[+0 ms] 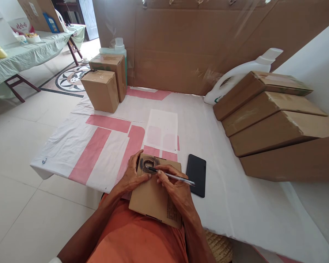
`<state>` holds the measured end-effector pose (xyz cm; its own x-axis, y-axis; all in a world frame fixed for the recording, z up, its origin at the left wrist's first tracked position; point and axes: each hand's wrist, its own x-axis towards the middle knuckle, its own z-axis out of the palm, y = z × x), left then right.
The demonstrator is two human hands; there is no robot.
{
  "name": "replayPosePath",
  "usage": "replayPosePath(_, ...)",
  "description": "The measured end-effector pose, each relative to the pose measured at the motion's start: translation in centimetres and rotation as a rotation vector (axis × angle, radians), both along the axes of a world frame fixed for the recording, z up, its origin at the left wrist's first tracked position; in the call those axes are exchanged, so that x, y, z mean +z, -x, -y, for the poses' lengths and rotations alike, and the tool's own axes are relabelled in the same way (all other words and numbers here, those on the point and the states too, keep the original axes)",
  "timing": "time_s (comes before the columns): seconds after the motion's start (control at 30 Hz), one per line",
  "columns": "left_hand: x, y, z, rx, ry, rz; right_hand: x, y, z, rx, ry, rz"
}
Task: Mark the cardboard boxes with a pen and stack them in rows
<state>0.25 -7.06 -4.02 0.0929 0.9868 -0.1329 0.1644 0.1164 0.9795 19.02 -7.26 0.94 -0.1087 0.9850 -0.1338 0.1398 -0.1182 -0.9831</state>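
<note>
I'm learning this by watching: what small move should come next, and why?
Probably a short stroke of the pen along the dark scribbled ring: the right hand holds it, tip at the ring, and the left hand holds the cardboard box.

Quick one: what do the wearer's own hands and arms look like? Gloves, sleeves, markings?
Left hand and right hand are ungloved; no rings, watch or cables show. Left forearm and right forearm are bare. Orange garment on the body; white patch at the left arm's frame edge, unclear what.
</note>
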Motion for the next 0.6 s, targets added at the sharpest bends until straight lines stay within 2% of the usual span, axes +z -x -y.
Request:
replayPosePath(0.23, 0.0, 0.1, 0.1, -0.004, -0.007, 0.000, -0.3, -3.1, -0.7, -0.127, -0.024, 0.094)
replayPosePath(0.37, -0.4, 0.1, 0.0, 0.000, -0.025, 0.017, -0.2, -2.0, -2.5, -0.158, -0.067, 0.072)
replayPosePath(0.43, -0.7, 0.1, -0.1, 0.000, -0.031, 0.022, 0.3, -1.1, -3.6, -0.119, -0.097, 0.045)
replayPosePath(0.5, -0.9, 0.2, -0.1, -0.001, -0.028, 0.023, 1.0, -1.1, -5.1, -0.141, -0.155, 0.042)
replayPosePath(0.53, -0.9, 0.2, -0.2, -0.004, -0.023, 0.023, 1.4, -1.5, -6.0, -0.197, -0.193, 0.081)
replayPosePath(0.6, -1.0, 0.3, -0.3, -0.014, -0.011, 0.022, 2.1, -3.1, -7.9, -0.318, -0.235, 0.334)
